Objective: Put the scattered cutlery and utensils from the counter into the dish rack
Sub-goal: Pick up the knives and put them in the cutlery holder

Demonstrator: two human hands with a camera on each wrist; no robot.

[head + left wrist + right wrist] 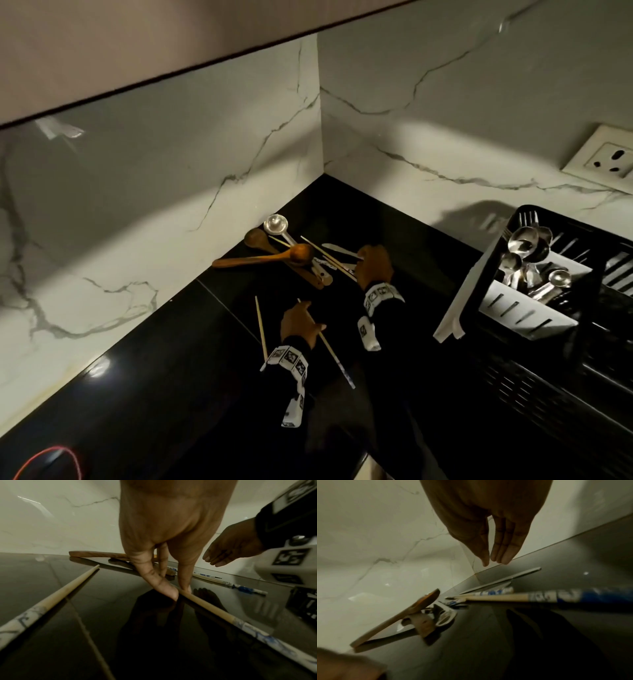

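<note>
Fingertips of the left hand (164, 536) pinch a chopstick (212, 609) against the black tabletop (85, 635): index finger on one side, another finger on the other, the stick lying flat with its blue-and-white patterned end toward the wrist. In the head view this grip sits low of centre, and a second chopstick (261, 327) lies free just at its 9 o'clock, not touching the hand.

The right hand (374, 265), at 1 o'clock from the left, hovers with straight, relaxed fingers (508, 547) held together and holds nothing; its tips hang above a table knife (501, 580) and more patterned chopsticks (522, 597).

Beyond, at 11 o'clock from the right hand, the remaining pile sits in the corner of the marble walls: a wooden spoon (263, 258) resting across a flat wooden spatula (305, 272), another wooden spoon (256, 238), and a steel ladle (276, 224).

At 3 o'clock of the head view stands the black dish rack (548, 359), its white cutlery holder (507, 305) already carrying steel spoons (522, 240) and forks.
</note>
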